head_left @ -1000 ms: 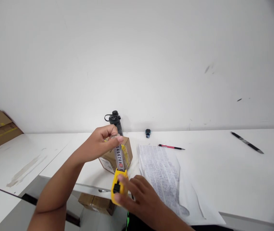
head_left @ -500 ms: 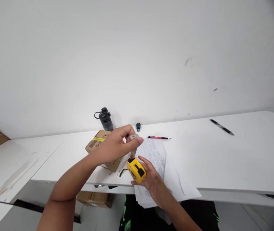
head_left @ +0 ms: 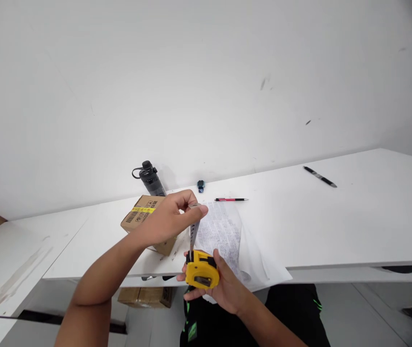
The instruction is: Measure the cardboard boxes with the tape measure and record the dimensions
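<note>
Between thumb and fingers, my left hand (head_left: pixel 175 214) pinches the end of a metal tape blade (head_left: pixel 193 232). The blade runs down from there into a yellow and black tape measure (head_left: pixel 203 271). My right hand (head_left: pixel 226 284) holds the tape measure's case from below, its thumb up along the right side. Behind my left wrist stands a small cardboard box (head_left: pixel 137 216) with yellow tape, partly hidden. Handwritten paper sheets (head_left: pixel 224 231) lie on the table just beyond my right hand.
A dark water bottle (head_left: pixel 151 177) stands behind the box, with a small watch (head_left: pixel 200 186) to its right. A red and black pen (head_left: pixel 231 199) and a black pen (head_left: pixel 320 177) lie on the white table (head_left: pixel 336 221). Below it sits another cardboard box (head_left: pixel 146 296).
My right hand has moved slightly down and turned the tape measure so its side faces up. More of the blade now shows. The camera view has shifted a little.
</note>
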